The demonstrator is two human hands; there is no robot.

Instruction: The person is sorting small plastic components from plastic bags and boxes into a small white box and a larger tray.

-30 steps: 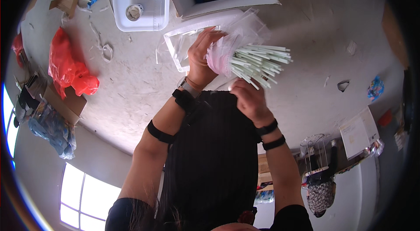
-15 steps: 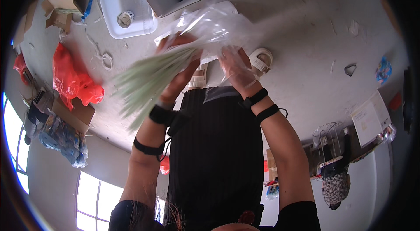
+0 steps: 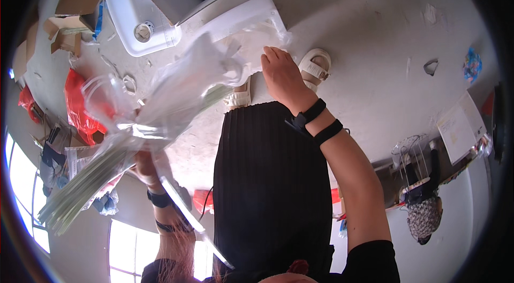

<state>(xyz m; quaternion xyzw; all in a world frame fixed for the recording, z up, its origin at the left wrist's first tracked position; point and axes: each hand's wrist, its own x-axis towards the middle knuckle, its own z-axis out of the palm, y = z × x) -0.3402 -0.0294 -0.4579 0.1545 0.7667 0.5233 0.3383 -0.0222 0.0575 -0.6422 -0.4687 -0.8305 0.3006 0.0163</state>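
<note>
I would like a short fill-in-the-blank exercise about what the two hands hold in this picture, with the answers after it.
1. The right hand grips a clear plastic ___.
2. The left hand holds a bundle of thin pale green ___.
3. The skirt is ___ in colour.
4. Both wrists wear black ___.

Answers: bag; sticks; black; bands

— How many hands are showing? And bags?
— Two: left hand (image 3: 145,168), right hand (image 3: 284,77); one clear plastic bag (image 3: 182,87); one bundle of pale green sticks (image 3: 80,192), too many to count
— On the floor?
— Two white sandals (image 3: 316,66); one white basin (image 3: 131,7); one red bag (image 3: 77,103)
</note>
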